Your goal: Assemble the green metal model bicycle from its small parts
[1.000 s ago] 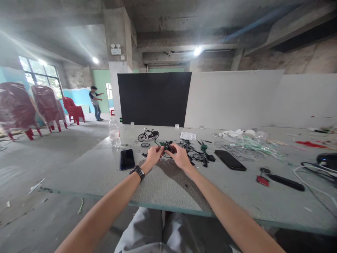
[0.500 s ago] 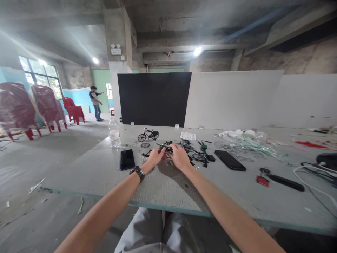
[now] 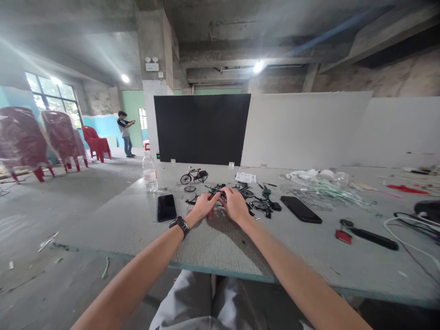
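Just above the table, my left hand (image 3: 206,204) and my right hand (image 3: 235,205) meet, closed around a small dark green model bicycle part (image 3: 213,189). Fingers cover most of that part, so its full shape is hidden. Behind it stands a small black model bicycle (image 3: 194,176), upright, with a loose spoked wheel (image 3: 189,189) lying flat in front. To the right of my right hand lie several black bicycle pieces (image 3: 261,205), wheels among them, and a green piece (image 3: 266,193).
A phone (image 3: 166,208) and a water bottle (image 3: 149,175) are at left. Another phone (image 3: 300,209), a red-tagged item (image 3: 343,236), a black handle-like object (image 3: 374,239) and plastic packaging (image 3: 330,189) occupy the right. A printed sheet (image 3: 245,177) lies behind. A person (image 3: 125,133) stands far off.
My left thumb and fingers have shifted slightly to the right, closer to my right hand. The distant person has brought their arms together in front.
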Tool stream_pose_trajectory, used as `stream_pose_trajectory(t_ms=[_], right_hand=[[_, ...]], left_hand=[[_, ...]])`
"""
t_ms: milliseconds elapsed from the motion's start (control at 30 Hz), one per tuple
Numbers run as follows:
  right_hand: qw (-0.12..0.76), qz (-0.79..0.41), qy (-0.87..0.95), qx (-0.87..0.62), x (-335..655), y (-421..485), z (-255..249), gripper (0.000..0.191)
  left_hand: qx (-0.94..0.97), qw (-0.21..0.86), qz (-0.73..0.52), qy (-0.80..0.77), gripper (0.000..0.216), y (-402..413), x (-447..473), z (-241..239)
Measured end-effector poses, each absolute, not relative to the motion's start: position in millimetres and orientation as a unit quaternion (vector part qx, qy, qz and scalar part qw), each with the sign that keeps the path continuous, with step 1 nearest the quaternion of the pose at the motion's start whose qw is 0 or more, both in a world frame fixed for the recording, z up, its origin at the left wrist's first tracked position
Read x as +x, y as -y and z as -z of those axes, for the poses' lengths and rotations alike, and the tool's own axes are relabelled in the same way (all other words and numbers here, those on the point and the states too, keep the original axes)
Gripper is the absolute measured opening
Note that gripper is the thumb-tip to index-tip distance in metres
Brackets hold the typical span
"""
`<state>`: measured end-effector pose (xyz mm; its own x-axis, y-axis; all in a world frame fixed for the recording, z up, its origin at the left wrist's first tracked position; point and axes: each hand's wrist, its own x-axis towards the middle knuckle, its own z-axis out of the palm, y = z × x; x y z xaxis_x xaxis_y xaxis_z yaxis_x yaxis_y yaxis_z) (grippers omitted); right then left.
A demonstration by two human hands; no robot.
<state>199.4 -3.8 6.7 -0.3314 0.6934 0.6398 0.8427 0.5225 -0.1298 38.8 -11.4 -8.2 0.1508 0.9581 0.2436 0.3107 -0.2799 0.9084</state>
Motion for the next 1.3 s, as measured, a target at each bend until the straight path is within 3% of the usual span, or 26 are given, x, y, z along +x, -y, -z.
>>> stream_pose_trajectory(t_ms=[467,667,1067,1300], right_hand=[[0.340,0.122,0.828,-0.428,200,0,-5,0.028],[0.321,0.104,0.849,-0.407,197,4,-7,0.038],[0.320,0.078,0.844,-0.423,199,5,-10,0.035],[0.327,0.077,0.847,-0.412,198,4,-8,0.034]], left_hand=[[0.577,0.530,-0.506,-0.359,0.049,-7,41,19],[0.522,0.557,-0.541,-0.351,0.043,-6,39,20],[0.502,0.593,-0.527,-0.345,0.014,-3,42,17],[0.504,0.579,-0.531,-0.360,0.013,-4,44,19]])
